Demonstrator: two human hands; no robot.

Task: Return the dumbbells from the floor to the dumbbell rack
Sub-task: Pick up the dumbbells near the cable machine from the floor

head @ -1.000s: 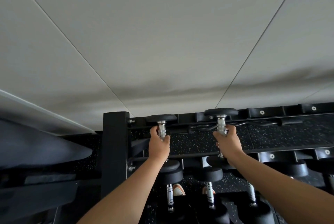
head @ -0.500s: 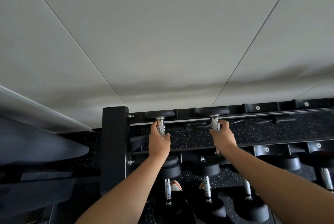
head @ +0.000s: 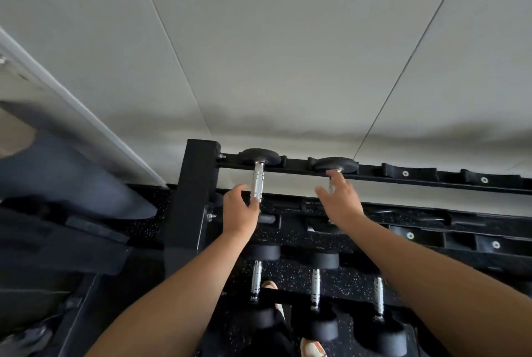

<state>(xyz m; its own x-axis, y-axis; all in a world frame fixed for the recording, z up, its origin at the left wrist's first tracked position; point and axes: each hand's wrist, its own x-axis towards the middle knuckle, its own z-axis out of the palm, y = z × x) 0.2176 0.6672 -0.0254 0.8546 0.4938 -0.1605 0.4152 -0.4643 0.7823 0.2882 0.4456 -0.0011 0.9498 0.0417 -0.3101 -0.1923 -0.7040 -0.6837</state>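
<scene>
Two black dumbbells with chrome handles rest on the top tier of the black rack (head: pixel 431 177). The left dumbbell (head: pixel 258 181) shows most of its handle. My left hand (head: pixel 239 212) is just below it, thumb apart, fingertips touching the handle's lower end. The right dumbbell (head: pixel 335 164) shows its far head seated on the rail. Its handle is mostly hidden behind my right hand (head: pixel 341 204), whose fingers are spread and off the handle.
The rack's thick upright post (head: pixel 193 198) stands just left of my left hand. Several more dumbbells (head: pixel 315 287) lie on the lower tier below my arms. Empty saddles (head: pixel 406 173) run along the top rail to the right. A pale wall rises behind.
Both hands were wrapped around the handles before. They have since slid back toward me and loosened, while the dumbbells stay on the top rail. The view has tilted a little.
</scene>
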